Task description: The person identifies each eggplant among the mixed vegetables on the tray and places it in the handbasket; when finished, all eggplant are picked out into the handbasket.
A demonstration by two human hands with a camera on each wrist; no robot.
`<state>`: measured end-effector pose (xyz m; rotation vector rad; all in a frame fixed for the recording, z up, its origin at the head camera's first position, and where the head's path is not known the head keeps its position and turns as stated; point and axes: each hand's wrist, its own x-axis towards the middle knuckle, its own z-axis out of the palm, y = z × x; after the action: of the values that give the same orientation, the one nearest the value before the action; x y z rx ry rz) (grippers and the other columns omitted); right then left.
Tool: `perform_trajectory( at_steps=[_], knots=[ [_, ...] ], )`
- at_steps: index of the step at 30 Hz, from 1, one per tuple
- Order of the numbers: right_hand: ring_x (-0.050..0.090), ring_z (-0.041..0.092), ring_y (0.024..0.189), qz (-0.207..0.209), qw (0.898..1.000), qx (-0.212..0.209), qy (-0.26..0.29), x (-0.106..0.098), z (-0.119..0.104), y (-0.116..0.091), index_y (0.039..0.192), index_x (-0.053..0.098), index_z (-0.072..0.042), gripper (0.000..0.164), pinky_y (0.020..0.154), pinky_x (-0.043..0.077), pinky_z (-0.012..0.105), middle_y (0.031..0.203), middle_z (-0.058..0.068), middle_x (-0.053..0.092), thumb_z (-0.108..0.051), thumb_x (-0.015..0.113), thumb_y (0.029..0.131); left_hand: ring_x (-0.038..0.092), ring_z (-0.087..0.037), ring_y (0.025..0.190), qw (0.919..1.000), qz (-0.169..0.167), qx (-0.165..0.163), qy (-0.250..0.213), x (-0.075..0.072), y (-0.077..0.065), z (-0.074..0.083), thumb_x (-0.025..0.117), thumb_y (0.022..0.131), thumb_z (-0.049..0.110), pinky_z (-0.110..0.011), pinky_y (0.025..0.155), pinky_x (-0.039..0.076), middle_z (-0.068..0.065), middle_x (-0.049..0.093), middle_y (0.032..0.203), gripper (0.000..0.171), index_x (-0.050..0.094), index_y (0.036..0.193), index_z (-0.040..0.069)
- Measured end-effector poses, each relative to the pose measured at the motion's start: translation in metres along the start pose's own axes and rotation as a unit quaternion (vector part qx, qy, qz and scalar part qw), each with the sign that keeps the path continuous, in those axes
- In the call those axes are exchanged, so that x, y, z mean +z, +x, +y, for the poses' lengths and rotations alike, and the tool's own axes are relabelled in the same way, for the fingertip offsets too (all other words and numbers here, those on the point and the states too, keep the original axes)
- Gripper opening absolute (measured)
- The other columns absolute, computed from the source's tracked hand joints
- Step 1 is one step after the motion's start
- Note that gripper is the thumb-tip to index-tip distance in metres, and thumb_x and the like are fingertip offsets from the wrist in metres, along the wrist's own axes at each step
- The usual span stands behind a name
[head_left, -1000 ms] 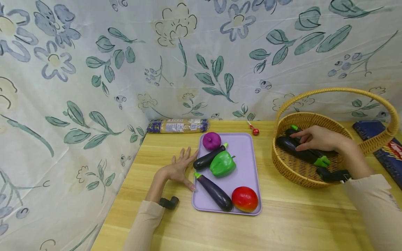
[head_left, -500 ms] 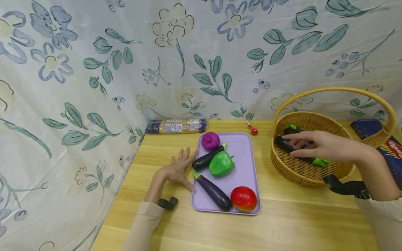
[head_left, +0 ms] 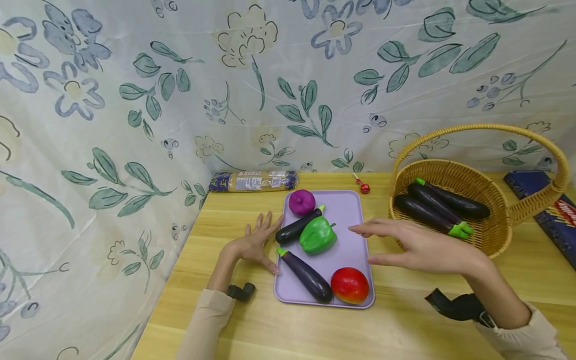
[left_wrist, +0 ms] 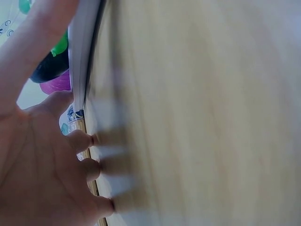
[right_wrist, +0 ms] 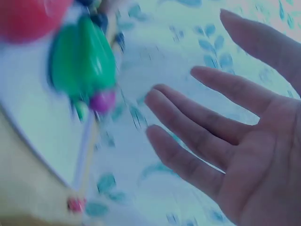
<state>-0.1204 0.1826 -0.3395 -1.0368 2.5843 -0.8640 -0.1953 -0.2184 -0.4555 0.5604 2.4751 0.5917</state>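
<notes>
My left hand (head_left: 253, 245) rests with spread fingers at the left edge of the lilac tray (head_left: 348, 210), fingertips on the tabletop in the left wrist view. My right hand (head_left: 420, 245) hovers over the tray's right edge, fingers extended and holding nothing; the right wrist view shows its bare palm. On the tray lie a purple onion-like ball (head_left: 302, 202), a small eggplant (head_left: 297, 228), a green bell pepper (head_left: 318, 235), a larger eggplant (head_left: 308, 277) and a red mango-like fruit (head_left: 349, 285). Several eggplants (head_left: 423, 210) lie in the wicker basket (head_left: 499, 240).
A long wrapped packet (head_left: 253, 181) lies behind the tray, with a red lollipop (head_left: 364, 188) to its right. The basket's tall handle (head_left: 477, 127) arches up at the right. A dark blue packet (head_left: 562, 215) lies beyond it. Floral cloth (head_left: 180, 125) hangs behind and left.
My right hand has come out of the basket and moved left to the tray's edge, leaving the eggplants inside. My left hand has kept its place.
</notes>
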Motion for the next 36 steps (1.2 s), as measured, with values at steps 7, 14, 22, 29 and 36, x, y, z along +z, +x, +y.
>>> perform_trajectory(
  at_steps=[7, 14, 22, 29, 36],
  knots=[
    [0.062, 0.019, 0.125, -0.038, 0.997, -0.060, 0.013, 0.045, -0.014, 0.034, 0.150, 0.056, -0.022, 0.052, 0.105, 0.056, 0.049, 0.140, -0.002, 0.063, -0.040, 0.065, 0.102, -0.027, -0.038, 0.157, 1.0000, -0.001, -0.009, 0.003, 0.000, 0.000, 0.000, 0.097, 0.065, 0.048, -0.069, 0.124, -0.016, -0.016, -0.022, 0.172, 0.144, -0.004, 0.167, 0.033],
    [0.061, 0.022, 0.123, -0.047, 0.998, -0.047, 0.009, 0.086, -0.022, 0.057, 0.149, 0.058, -0.016, 0.054, 0.104, 0.055, 0.048, 0.138, 0.006, 0.062, -0.032, 0.070, 0.099, -0.026, -0.041, 0.157, 1.0000, 0.003, -0.003, 0.005, 0.001, 0.000, 0.001, 0.097, 0.066, 0.047, -0.071, 0.123, -0.015, -0.019, -0.021, 0.172, 0.143, -0.003, 0.167, 0.031],
    [0.064, 0.022, 0.115, -0.052, 0.998, -0.034, 0.001, 0.107, -0.024, 0.068, 0.149, 0.058, -0.018, 0.056, 0.097, 0.058, 0.045, 0.137, 0.010, 0.063, -0.026, 0.074, 0.096, -0.025, -0.042, 0.158, 0.9999, 0.007, -0.004, 0.007, -0.001, -0.002, 0.003, 0.096, 0.066, 0.048, -0.071, 0.123, -0.013, -0.019, -0.019, 0.172, 0.142, -0.002, 0.168, 0.030],
    [0.065, 0.022, 0.110, -0.056, 0.998, -0.022, 0.007, 0.111, -0.027, 0.073, 0.148, 0.059, -0.016, 0.055, 0.092, 0.059, 0.041, 0.136, 0.012, 0.064, -0.024, 0.075, 0.096, -0.024, -0.042, 0.158, 1.0000, 0.004, -0.004, 0.005, -0.001, -0.002, 0.003, 0.096, 0.067, 0.048, -0.072, 0.123, -0.013, -0.019, -0.020, 0.172, 0.142, -0.002, 0.168, 0.030],
    [0.063, 0.017, 0.103, -0.054, 0.998, -0.024, 0.004, 0.115, -0.028, 0.077, 0.146, 0.061, -0.017, 0.055, 0.086, 0.058, 0.034, 0.131, 0.011, 0.065, -0.022, 0.077, 0.094, -0.024, -0.042, 0.158, 1.0000, 0.003, -0.002, 0.004, -0.001, -0.001, 0.002, 0.096, 0.067, 0.048, -0.073, 0.123, -0.012, -0.019, -0.019, 0.172, 0.142, -0.002, 0.168, 0.030]
  ],
)
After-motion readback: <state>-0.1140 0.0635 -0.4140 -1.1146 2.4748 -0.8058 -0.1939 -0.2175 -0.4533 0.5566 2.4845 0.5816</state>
